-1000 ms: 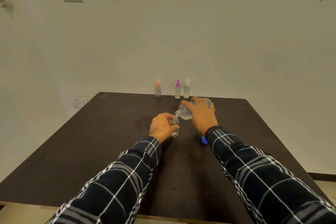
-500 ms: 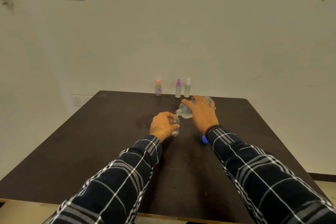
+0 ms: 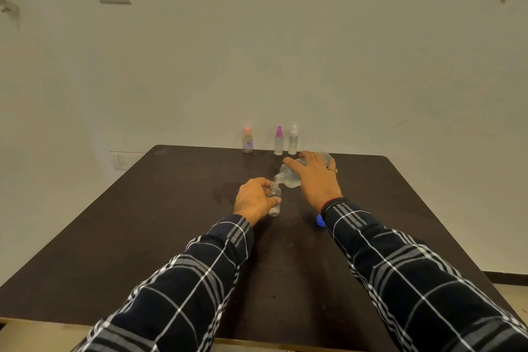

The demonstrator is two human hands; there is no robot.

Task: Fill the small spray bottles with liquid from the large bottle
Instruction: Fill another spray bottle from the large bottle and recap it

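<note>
Pouring is going on just below the middle of the frame. The left grip (image 3: 253, 200) is wrapping its fingers round the small open bottle (image 3: 275, 194), which is standing upright on the dark bench (image 3: 143, 223); the right grip (image 3: 317, 180) is clasping the large bottle (image 3: 288, 177) from above and tilting it so that its neck is pointing down and to the left, its mouth hanging just above the small bottle's opening. Whether liquid is actually running is too fine to tell; the small bottle is looking mostly unfilled.

To do this step well, the right grip should be raising the tilt slowly, so that the stream is coming out thin and landing inside the narrow neck; the left grip should be bracing the small bottle flat against the bench; the two mouths should be lining up almost touching.

A darker patch (image 3: 224, 191) is showing on the bench left of the hands, possibly a spill, so a heavy pour is looking risky. A blue cap (image 3: 320, 220) is lying by the right wrist; three capped spray bottles (image 3: 279, 141) are standing in a row at the bench's far edge.
</note>
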